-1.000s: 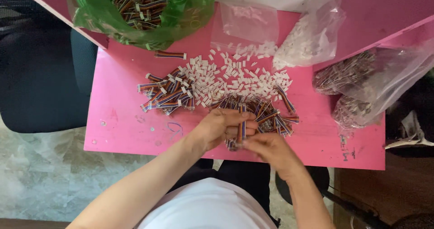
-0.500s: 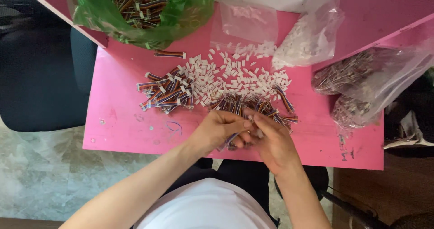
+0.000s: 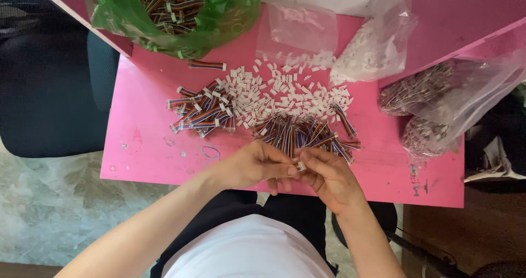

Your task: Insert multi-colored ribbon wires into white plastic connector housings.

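Observation:
My left hand [image 3: 256,165] and my right hand [image 3: 327,178] meet at the near edge of a pink table [image 3: 148,141]. Their fingertips pinch a short multicoloured ribbon cable [image 3: 299,165] between them. Just beyond my hands lies a heap of the same cables [image 3: 307,133]. A spread of small white plastic connectors [image 3: 285,94] covers the table's middle. A second bunch of cables with white ends [image 3: 200,112] lies to the left of the connectors.
A green bag of cables [image 3: 175,9] sits at the far left. Clear bags [image 3: 378,47] with white parts lie at the back; more clear bags [image 3: 438,108] of dark parts rest at the right. A dark chair [image 3: 49,91] stands left of the table.
My hands have closed together and shifted slightly toward me, the fingertips now pinching one cable between them instead of reaching into the heap.

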